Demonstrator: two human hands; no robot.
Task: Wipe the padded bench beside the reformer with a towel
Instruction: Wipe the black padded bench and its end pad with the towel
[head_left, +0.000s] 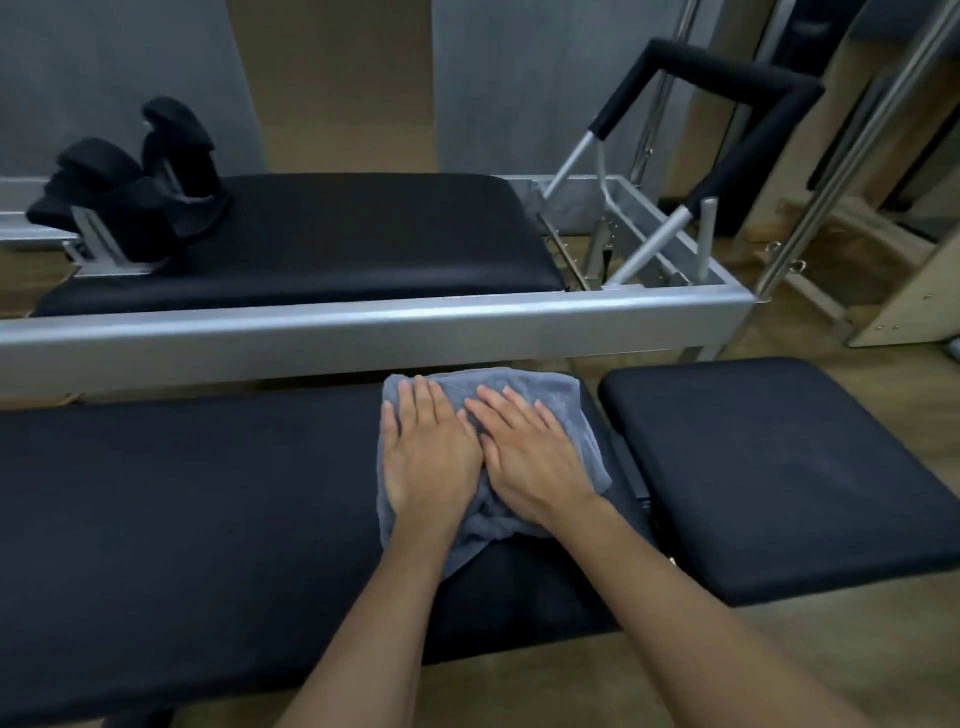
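Long black padded bench (182, 499) carries a crumpled grey terry towel (524, 387) at its right end. Left hand (428, 454) and right hand (527, 457) lie flat, fingers extended, pressing the towel. Silver-framed reformer (363, 327) stands behind.

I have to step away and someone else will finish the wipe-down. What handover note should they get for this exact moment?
Left hand: flat, palm down, pressing on the towel; no closed grip.
Right hand: the same, flat on the towel beside the left, fingers spread.
Towel: grey, bunched, lying on the long padded bench near its right end and far edge, next to the gap before the separate square pad.
Reformer: just beyond the bench, untouched.
Done: cannot tell from the surface how much is already wiped.
Left: likely the long stretch to the left, and the near edge.
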